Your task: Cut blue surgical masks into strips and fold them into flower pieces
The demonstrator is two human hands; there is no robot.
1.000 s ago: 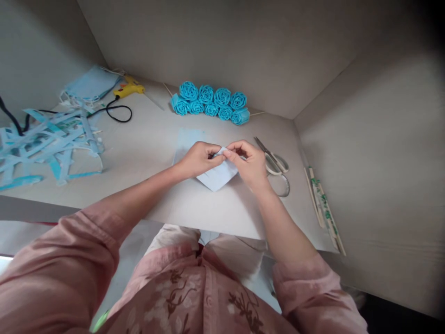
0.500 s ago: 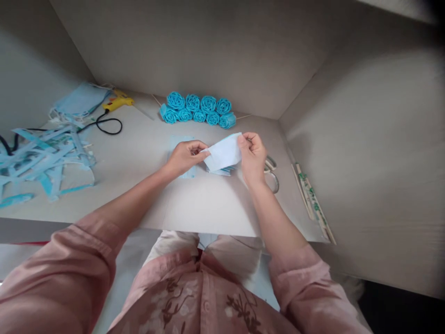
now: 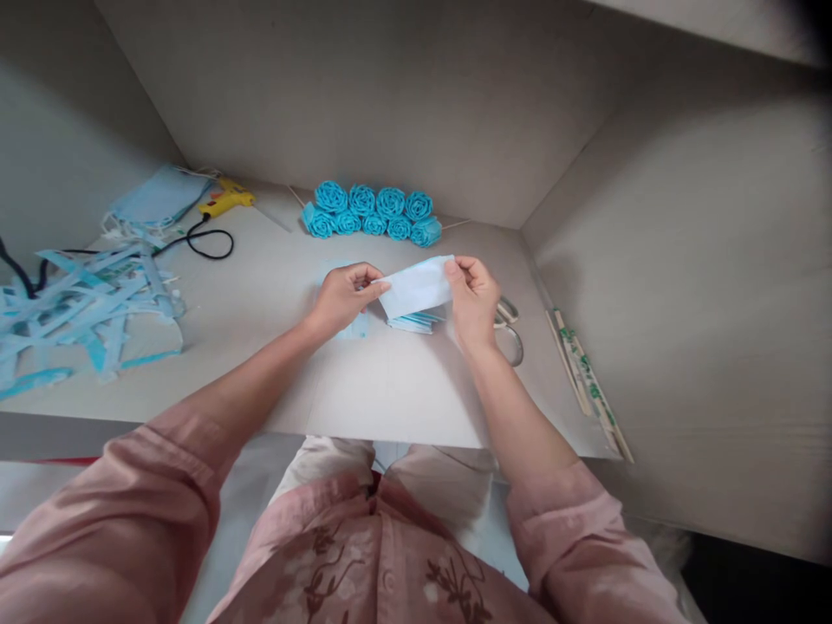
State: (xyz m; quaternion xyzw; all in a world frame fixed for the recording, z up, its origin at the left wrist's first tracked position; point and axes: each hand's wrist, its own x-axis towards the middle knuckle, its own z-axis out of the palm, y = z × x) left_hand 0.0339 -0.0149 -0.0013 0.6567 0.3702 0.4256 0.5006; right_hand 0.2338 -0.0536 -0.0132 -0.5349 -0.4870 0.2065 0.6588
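Between my two hands a pale blue and white piece of face mask fabric (image 3: 417,287) is held up, slightly tilted. My left hand (image 3: 344,297) pinches its left end, and my right hand (image 3: 474,295) pinches its upper right corner. Below it lies a small stack of folded light blue pieces (image 3: 414,323), partly covered. Another flat light blue piece (image 3: 354,328) is on the table, mostly hidden behind my left hand. Scissors (image 3: 510,344) lie just right of my right hand, their blades out of sight.
Blue rosettes (image 3: 373,212) stand in two rows at the back. A yellow glue gun (image 3: 226,199) with a black cord rests by a pile of face masks (image 3: 159,195). Cut strips (image 3: 97,303) heap at the left. Sticks with green marks (image 3: 588,373) lie along the right wall.
The fabric piece is held flatter and stretched a little straighter between both hands. More of the stack beneath shows. The whole view has shifted slightly.
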